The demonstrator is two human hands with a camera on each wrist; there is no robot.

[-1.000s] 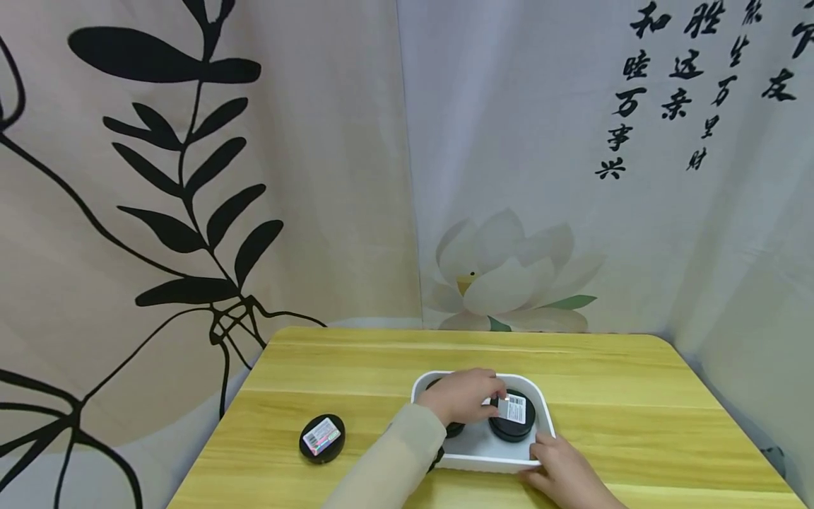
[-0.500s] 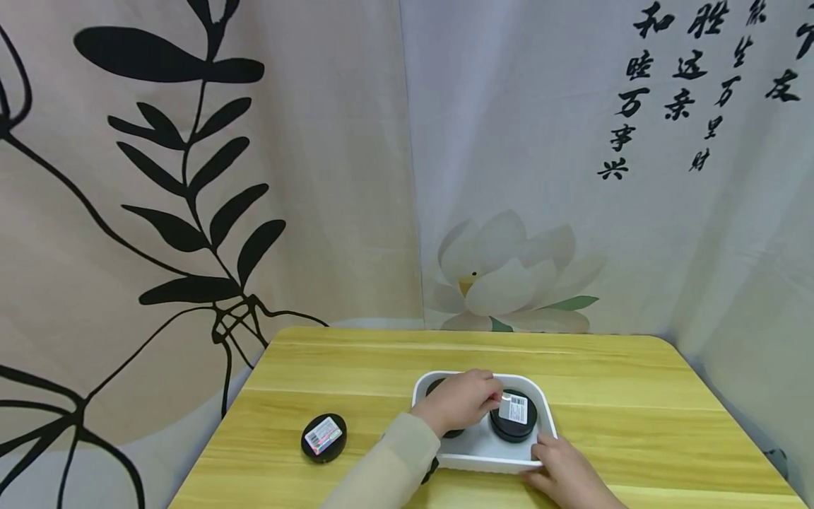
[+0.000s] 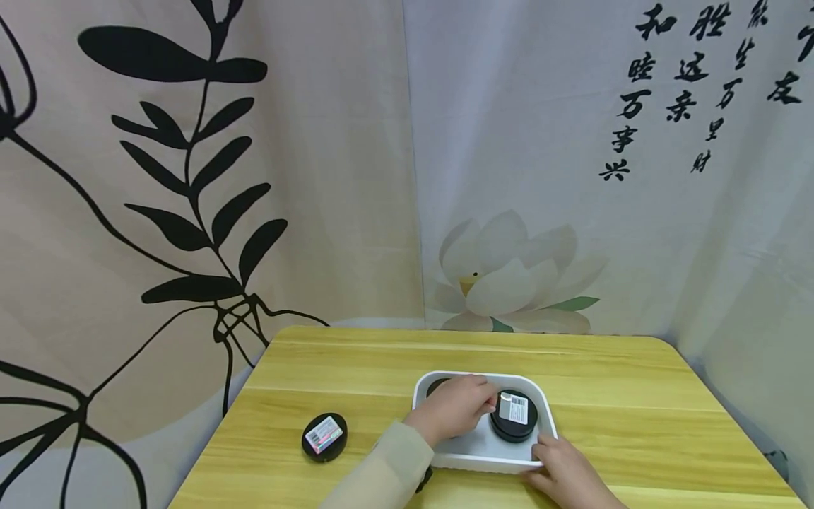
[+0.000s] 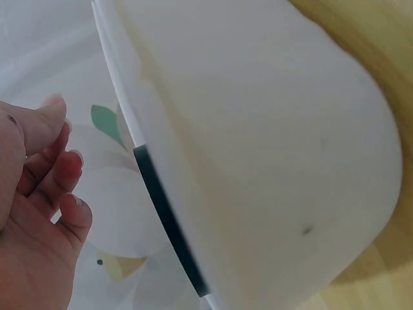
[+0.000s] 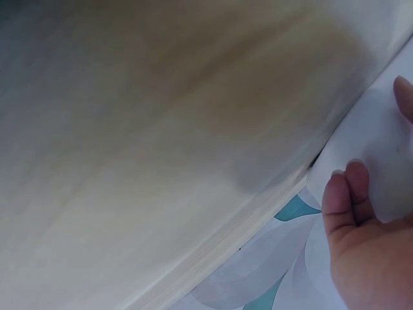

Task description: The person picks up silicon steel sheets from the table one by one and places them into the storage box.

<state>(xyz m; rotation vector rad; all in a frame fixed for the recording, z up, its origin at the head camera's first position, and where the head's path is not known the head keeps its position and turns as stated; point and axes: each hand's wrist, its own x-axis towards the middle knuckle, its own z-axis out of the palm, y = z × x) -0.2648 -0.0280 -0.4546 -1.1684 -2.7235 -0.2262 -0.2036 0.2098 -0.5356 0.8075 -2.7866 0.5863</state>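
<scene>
A white plastic tray [image 3: 473, 464] stands on the table. Inside, towards its right end, lies a flat round black container [image 3: 511, 428] with a white barcode label. The dark edge of another black container [image 3: 436, 384] shows at the tray's left end, mostly hidden by my left hand [image 3: 456, 408]. That hand is over the tray, fingers curled and thumb against the index finger; nothing shows between them in the left wrist view. My right hand [image 3: 566, 468] grips the tray's front right corner, thumb and fingers on either side of its white wall [image 5: 387, 161] in the right wrist view.
A third round black container [image 3: 324, 452], with a coloured barcode label, lies on the wooden table [image 3: 356, 367] left of the tray. Behind the table hangs a pale curtain [image 3: 343, 177] printed with dark leaves, a lotus and writing.
My left hand has drawn back slightly left and towards me, off the labelled container, and its fingers have curled in. The right hand keeps its grip on the tray corner.
</scene>
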